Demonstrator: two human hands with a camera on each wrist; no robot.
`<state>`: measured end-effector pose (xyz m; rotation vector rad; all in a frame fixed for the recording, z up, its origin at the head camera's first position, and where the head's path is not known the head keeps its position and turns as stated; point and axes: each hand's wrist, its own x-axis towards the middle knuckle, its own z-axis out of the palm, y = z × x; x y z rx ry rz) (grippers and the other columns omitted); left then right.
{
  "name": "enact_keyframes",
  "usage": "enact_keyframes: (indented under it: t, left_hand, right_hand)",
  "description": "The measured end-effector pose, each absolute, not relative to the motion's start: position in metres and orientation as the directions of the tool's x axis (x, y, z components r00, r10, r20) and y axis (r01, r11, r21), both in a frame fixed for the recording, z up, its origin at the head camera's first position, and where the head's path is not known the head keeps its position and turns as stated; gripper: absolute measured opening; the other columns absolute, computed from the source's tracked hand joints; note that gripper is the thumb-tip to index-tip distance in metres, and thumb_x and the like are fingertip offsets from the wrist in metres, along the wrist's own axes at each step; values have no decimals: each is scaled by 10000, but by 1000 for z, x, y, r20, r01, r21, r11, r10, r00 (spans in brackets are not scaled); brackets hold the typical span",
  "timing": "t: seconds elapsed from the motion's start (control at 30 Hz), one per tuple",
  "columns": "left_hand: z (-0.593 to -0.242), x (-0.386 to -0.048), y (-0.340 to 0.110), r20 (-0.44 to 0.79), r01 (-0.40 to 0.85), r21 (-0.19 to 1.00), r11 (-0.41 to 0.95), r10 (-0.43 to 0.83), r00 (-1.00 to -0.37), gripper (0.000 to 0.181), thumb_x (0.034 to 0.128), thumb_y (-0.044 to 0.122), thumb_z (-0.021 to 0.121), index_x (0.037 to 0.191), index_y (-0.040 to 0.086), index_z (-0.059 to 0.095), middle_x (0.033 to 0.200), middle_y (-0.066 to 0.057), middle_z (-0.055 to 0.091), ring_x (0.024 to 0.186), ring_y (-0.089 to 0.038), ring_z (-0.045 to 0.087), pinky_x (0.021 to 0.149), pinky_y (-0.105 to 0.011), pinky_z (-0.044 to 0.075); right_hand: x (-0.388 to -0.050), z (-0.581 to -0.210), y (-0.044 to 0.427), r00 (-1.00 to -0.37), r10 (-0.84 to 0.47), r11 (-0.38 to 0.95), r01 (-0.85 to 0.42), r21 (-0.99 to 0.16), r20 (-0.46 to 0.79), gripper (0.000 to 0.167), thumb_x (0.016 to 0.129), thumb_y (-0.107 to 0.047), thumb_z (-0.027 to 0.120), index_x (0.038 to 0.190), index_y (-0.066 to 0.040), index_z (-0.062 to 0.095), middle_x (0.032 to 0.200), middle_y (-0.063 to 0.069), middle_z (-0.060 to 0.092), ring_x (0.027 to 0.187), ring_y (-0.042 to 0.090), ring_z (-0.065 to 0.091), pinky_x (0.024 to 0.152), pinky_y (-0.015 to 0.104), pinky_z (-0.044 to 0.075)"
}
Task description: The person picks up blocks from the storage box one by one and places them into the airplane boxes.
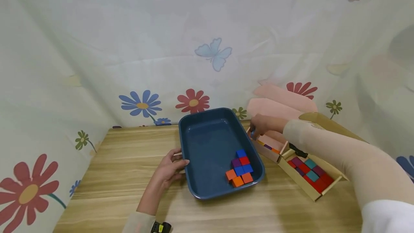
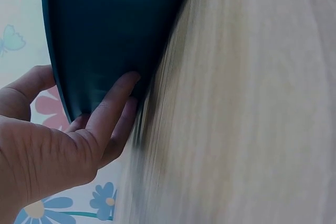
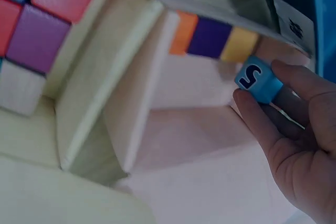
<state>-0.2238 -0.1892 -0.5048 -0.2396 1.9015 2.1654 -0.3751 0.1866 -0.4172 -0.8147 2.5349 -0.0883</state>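
A dark blue tray (image 1: pixel 207 146) lies on the table, with several coloured cubes (image 1: pixel 239 171) grouped in its near right corner. My left hand (image 1: pixel 169 170) holds the tray's left side; in the left wrist view its fingers (image 2: pixel 113 106) lie along the outer wall and the thumb reaches over the rim. My right hand (image 1: pixel 263 124) is at the far end of a pink box (image 1: pixel 263 151). Between thumb and fingers it pinches a light blue cube (image 3: pixel 260 80) with a dark number on it. Orange, purple and yellow cubes (image 3: pixel 210 36) line that box's wall.
Right of the pink box stands a pale wooden box (image 1: pixel 299 181) holding several red, purple and teal cubes (image 1: pixel 312 173). The wooden table (image 1: pixel 139 146) extends left of the tray. A flowered cloth (image 1: pixel 145 46) hangs behind everything.
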Motion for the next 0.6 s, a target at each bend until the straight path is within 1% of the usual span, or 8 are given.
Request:
enact_keyframes:
  t: [0.17,0.23,0.33,0.4,0.47,0.57,0.6]
  left_hand:
    - [-505,-223,-189,-288,-295,948,-120,70,-955,690,913,-12,686,1515,49,356,1430,-242,443,1079,-303,613,773,-479,575]
    - [-505,-223,-188,-288,-295,947,-124,73,-955,693,916,-8,687,1519,51,351,1435,-242,440,1091,-308,609,777,-483,575]
    - [-505,-223,-188,-286,-294,948,-126,75,-955,702,914,0,694,1523,53,347,1443,-241,436,1098,-310,606,777,-483,573]
    - [-505,-223,-188,-284,-291,949,-120,72,-956,703,915,2,694,1523,52,346,1446,-243,438,1095,-309,607,776,-484,575]
    - [-505,-223,-188,-283,-290,950,-114,71,-957,706,914,6,697,1524,52,344,1450,-245,440,1092,-310,611,781,-490,575]
    - [-505,-222,-188,-282,-289,951,-107,69,-957,707,913,8,699,1523,50,345,1449,-249,443,1082,-308,618,790,-500,576]
    - [-505,-222,-188,-283,-289,951,-107,69,-957,707,913,10,701,1523,50,346,1448,-250,444,1079,-307,620,792,-501,575]
  right_hand:
    - [-374,-429,186,-692,-597,800,-549,-240,-405,133,875,-108,739,966,-33,798,817,69,747,634,130,637,618,222,512]
    - [-374,-430,185,-687,-599,799,-545,-253,-412,151,873,-70,730,998,-20,796,812,66,744,621,117,627,609,214,508]
    - [-374,-430,185,-679,-591,805,-528,-270,-435,197,871,-22,721,1057,-13,787,820,57,739,641,135,644,624,237,541]
    - [-373,-430,185,-671,-581,813,-500,-298,-461,255,878,0,707,1123,-21,773,923,67,754,703,155,686,673,276,584]
    - [-372,-431,185,-660,-568,823,-469,-322,-491,305,889,13,681,1181,-35,753,1039,91,750,770,174,711,714,313,602]
    - [-372,-433,186,-643,-554,833,-430,-349,-529,343,916,7,655,1246,-55,721,1145,121,725,845,184,717,760,340,606]
    - [-372,-434,186,-641,-551,835,-425,-351,-534,346,920,6,650,1255,-53,713,1158,126,718,859,185,714,766,341,605]
